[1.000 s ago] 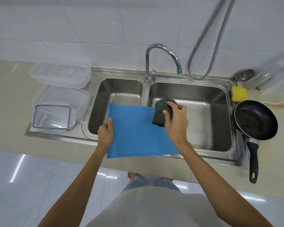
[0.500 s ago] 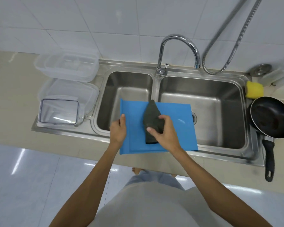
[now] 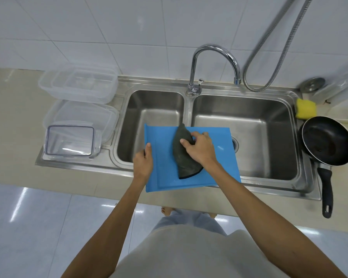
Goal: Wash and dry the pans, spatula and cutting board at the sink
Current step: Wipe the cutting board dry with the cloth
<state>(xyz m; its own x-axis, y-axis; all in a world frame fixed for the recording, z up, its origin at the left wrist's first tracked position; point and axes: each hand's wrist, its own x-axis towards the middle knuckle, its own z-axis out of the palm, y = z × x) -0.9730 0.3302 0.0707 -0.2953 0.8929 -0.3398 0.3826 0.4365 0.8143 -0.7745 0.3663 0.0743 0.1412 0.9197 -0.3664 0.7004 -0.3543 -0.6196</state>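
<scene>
A blue cutting board (image 3: 219, 157) lies flat across the front of the double steel sink (image 3: 249, 117), spanning the divider. My left hand (image 3: 143, 161) grips the board's left edge. My right hand (image 3: 199, 149) presses a dark grey cloth (image 3: 184, 163) onto the middle of the board. A black frying pan (image 3: 327, 140) sits on the counter right of the sink, its handle pointing toward me. No spatula shows.
A curved tap (image 3: 213, 63) stands behind the divider, a metal hose (image 3: 273, 47) hanging to its right. A yellow sponge (image 3: 306, 108) lies at the sink's back right corner. Clear plastic containers (image 3: 78, 117) are stacked on the left drainboard.
The cloth went from the board's far right corner to its middle, drawn toward me by my right hand. The board now lies flatter. My view has shifted left.
</scene>
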